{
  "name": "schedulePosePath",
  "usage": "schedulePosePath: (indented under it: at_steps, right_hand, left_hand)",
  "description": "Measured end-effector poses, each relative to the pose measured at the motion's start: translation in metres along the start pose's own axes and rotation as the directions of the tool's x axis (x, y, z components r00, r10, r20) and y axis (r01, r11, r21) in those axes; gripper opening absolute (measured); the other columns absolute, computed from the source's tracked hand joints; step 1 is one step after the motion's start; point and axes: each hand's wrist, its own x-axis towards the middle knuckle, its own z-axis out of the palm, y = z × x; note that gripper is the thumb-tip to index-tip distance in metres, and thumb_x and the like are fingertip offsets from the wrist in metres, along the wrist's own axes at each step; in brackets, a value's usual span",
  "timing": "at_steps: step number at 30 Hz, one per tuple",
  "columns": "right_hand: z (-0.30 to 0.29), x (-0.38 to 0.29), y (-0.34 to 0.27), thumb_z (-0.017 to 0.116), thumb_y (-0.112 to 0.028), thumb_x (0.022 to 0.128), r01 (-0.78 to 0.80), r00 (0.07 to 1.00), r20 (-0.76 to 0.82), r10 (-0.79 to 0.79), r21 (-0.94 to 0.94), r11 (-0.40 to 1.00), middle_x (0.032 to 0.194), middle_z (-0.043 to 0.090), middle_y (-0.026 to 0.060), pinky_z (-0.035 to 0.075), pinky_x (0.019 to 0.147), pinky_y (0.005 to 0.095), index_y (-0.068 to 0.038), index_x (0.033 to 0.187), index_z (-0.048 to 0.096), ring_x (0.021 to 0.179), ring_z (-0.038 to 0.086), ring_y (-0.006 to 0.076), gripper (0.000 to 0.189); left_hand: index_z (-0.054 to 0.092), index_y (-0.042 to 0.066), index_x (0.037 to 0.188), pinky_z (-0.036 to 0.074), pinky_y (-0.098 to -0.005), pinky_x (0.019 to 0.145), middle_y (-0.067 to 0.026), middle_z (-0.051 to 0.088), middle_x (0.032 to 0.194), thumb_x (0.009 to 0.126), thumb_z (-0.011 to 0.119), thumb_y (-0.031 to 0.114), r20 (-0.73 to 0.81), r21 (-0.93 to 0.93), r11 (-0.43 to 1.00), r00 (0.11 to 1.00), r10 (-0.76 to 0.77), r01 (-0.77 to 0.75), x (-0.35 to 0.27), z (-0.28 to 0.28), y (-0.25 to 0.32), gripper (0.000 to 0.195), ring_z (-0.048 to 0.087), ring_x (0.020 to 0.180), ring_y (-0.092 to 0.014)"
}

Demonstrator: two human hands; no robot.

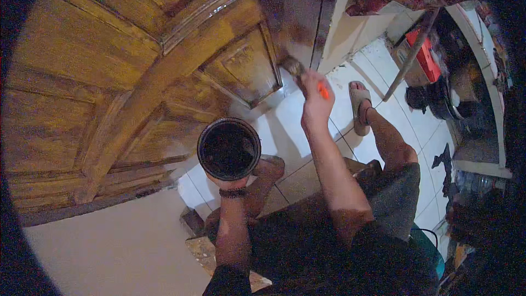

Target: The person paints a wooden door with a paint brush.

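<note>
My left hand (pixel 234 183) holds a round, dark-rimmed container (pixel 229 148) from below, and most of the fingers are hidden under it. Its inside looks very dark, so the contents are hard to make out. My right hand (pixel 317 96) grips a paintbrush (pixel 292 65), with a bright orange part of the handle showing at the fist. The bristles are blurred and point at the lower edge of a brown panelled wooden door (pixel 181 65). I cannot tell whether they touch it. Glossy highlights lie along a moulding on the door.
White floor tiles (pixel 283 127) run below the door. My sandalled foot (pixel 361 102) rests on them at the right. Beyond it, a shelf or table frame (pixel 411 57) stands near a red box (pixel 427 55) and dark pots (pixel 439 98). A pale wall (pixel 111 250) fills the lower left.
</note>
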Motion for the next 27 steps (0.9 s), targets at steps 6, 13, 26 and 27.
schedulePosePath:
  at_steps: [6, 13, 26, 27]
  right_hand:
    - [0.065, -0.037, -0.119, 0.055, -0.004, 0.084, 0.182, 0.952, 0.186, -0.245, 0.302, 0.936, 0.101, 0.059, 0.0152, 0.048, 0.083, 0.0316, 0.005, 0.103, 0.053, 0.088, 0.062, 0.0238, 0.022]
    - [-0.003, -0.015, -0.002, 0.055, -0.005, 0.084, 0.056, 0.997, 0.047, -0.063, 0.141, 0.988, 0.096, 0.058, 0.0180, 0.049, 0.085, 0.0365, 0.005, 0.104, 0.050, 0.092, 0.060, 0.0276, 0.024]
    - [0.051, -0.016, -0.104, 0.054, -0.004, 0.084, 0.083, 0.996, 0.026, -0.090, 0.188, 0.979, 0.094, 0.058, 0.0128, 0.053, 0.078, 0.0341, 0.007, 0.099, 0.052, 0.087, 0.060, 0.0231, 0.019]
    - [0.052, -0.020, -0.111, 0.054, -0.004, 0.084, 0.082, 0.991, 0.083, -0.108, 0.265, 0.961, 0.095, 0.058, 0.0133, 0.052, 0.080, 0.0352, 0.007, 0.102, 0.050, 0.090, 0.060, 0.0246, 0.022]
  left_hand:
    - [0.041, 0.014, 0.130, 0.033, -0.0558, 0.098, -0.0132, 0.044, 0.131, 0.080, 0.039, 0.060, 0.053, -0.028, 0.999, 0.998, -0.017, 0.019, 0.006, 0.000, -0.006, 0.068, 0.040, 0.119, -0.036]
    - [0.042, 0.012, 0.129, 0.035, -0.0536, 0.098, -0.0138, 0.044, 0.130, 0.085, 0.035, 0.054, 0.097, -0.073, 0.996, 0.994, -0.042, 0.049, 0.005, 0.005, -0.002, 0.062, 0.042, 0.118, -0.035]
    - [0.042, 0.012, 0.127, 0.037, -0.0572, 0.090, -0.0174, 0.046, 0.126, 0.079, 0.041, 0.061, -0.070, -0.032, 0.999, 0.997, -0.043, 0.041, 0.001, 0.014, -0.015, 0.069, 0.045, 0.110, -0.039]
    - [0.042, 0.012, 0.127, 0.037, -0.0572, 0.090, -0.0174, 0.046, 0.126, 0.079, 0.041, 0.061, -0.069, -0.028, 0.999, 0.997, -0.041, 0.039, 0.001, 0.013, -0.015, 0.069, 0.045, 0.110, -0.039]
